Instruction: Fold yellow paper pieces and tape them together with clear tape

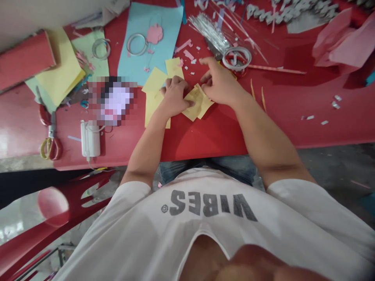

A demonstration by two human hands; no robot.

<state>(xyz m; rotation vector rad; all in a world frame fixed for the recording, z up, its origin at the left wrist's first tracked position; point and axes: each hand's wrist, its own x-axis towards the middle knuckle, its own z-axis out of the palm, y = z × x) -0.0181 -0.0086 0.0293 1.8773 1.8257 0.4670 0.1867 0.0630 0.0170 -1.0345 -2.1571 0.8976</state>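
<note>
My left hand (175,95) rests over yellow paper pieces with its fingers curled. Its thumb presses on a small creased piece of yellow paper (192,105). My right hand (221,84) reaches in from the right, thumb and a bent finger closed at the upper right edge of this paper, while another finger sticks out to the left. The small paper looks like two overlapping squares. Larger yellow paper sheets (152,103) lie flat beneath and to the left of my left hand. The fingertips' exact hold is partly hidden.
Scissors (51,134), a white power bank (90,138) and a blurred-out phone (115,101) lie left. Behind are blue paper (158,23), a tape roll (136,43), another tape roll (236,59) and a striped stick (275,69). Pink crepe paper (345,43) sits far right.
</note>
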